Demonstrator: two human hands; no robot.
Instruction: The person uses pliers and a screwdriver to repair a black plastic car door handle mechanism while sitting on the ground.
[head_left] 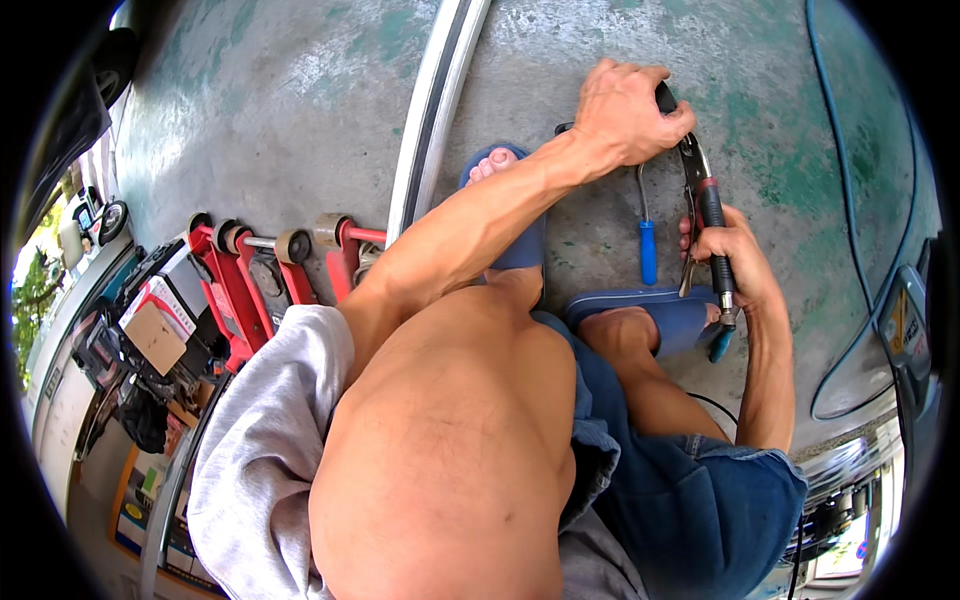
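Note:
My left hand (630, 115) is closed on a black part (666, 97), mostly hidden under the fingers. Just below it are the jaws of metal locking pliers (691, 160). My right hand (740, 255) wraps around the pliers' handles. Alongside them, against the same hand, runs a rod-like tool with a black grip (712, 210), a red band and a metal fitting at its lower end. How this tool joins the black part is hidden. On the floor between my arms lies a blue-handled tool (648, 252) with a thin, bent metal shaft.
My sandalled feet (520, 235) flank the work. A metal rail (425, 120) crosses the floor on the left, near red floor jacks (235, 290) and boxes (160, 320). A blue hose (850, 210) curves along the right, beside a dark machine (905, 320).

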